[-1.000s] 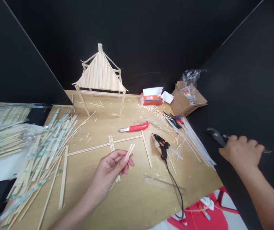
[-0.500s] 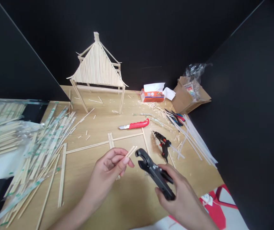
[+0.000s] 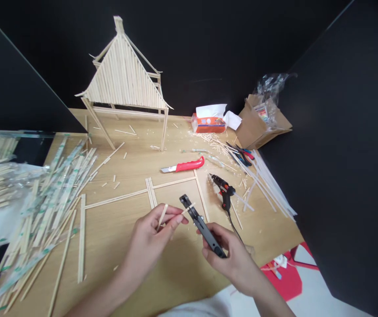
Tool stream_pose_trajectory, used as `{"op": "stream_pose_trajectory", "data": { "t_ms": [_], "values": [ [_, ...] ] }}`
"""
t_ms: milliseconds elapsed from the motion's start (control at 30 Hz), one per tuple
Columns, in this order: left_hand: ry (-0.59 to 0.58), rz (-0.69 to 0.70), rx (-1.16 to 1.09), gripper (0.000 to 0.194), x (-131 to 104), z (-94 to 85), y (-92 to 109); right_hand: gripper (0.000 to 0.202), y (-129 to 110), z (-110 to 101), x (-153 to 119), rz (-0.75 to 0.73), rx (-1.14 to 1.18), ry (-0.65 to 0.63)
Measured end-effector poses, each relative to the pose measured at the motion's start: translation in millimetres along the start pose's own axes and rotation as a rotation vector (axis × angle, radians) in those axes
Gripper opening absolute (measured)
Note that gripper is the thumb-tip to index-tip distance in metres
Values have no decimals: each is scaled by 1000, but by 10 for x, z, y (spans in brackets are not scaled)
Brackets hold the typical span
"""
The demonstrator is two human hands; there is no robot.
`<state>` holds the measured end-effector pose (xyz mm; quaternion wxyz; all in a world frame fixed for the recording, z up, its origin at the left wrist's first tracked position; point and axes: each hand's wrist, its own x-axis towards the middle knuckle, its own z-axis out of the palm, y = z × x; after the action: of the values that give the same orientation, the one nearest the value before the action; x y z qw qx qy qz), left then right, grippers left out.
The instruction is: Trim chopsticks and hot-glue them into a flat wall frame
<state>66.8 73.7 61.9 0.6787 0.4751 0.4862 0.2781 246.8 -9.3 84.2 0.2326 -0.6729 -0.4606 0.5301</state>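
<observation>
My left hand (image 3: 157, 231) pinches a short wooden stick (image 3: 189, 208) between thumb and forefinger. A second wooden stick (image 3: 163, 215) stands up between its curled fingers. My right hand (image 3: 225, 246) is closed around black cutting pliers (image 3: 205, 230), whose jaws meet the first stick near its tip. Whether the blades touch it, I cannot tell. Just beyond my hands lies a flat frame of joined sticks (image 3: 118, 199). A red utility knife (image 3: 189, 165) rests behind that frame, and a black glue gun (image 3: 223, 189) is to its right.
A stick-built house model (image 3: 122, 83) stands at the back left. Many sticks and plastic wrappers (image 3: 43, 211) cover the left side. An orange tissue pack (image 3: 209, 123), an open cardboard box (image 3: 258, 125), pliers (image 3: 241, 154) and white glue sticks (image 3: 274, 189) lie at the right.
The pliers have turned and moved left onto one stick. The two sticks, earlier side by side in my left fingertips, are now apart, one farther back in the hand. The view has shifted slightly.
</observation>
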Motion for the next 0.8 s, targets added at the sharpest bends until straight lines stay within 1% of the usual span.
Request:
{"op": "stream_pose_trajectory", "data": {
  "t_ms": [100, 200, 367, 500, 800],
  "values": [
    [7, 29, 52, 22, -7, -2, -25, 17, 25, -3, 27, 10, 92, -57],
    [12, 55, 120, 20, -11, -18, -26, 15, 32, 7, 51, 23, 132, -75],
    [14, 64, 220, 22, -4, -35, -36, 14, 54, 40, 82, 18, 175, -78],
    [14, 46, 245, 25, 1, -37, -62, 15, 77, 68, 96, 23, 176, -64],
    [5, 72, 295, 25, -11, -44, -105, 16, 78, 88, 117, 26, 181, -59]
  ]
}}
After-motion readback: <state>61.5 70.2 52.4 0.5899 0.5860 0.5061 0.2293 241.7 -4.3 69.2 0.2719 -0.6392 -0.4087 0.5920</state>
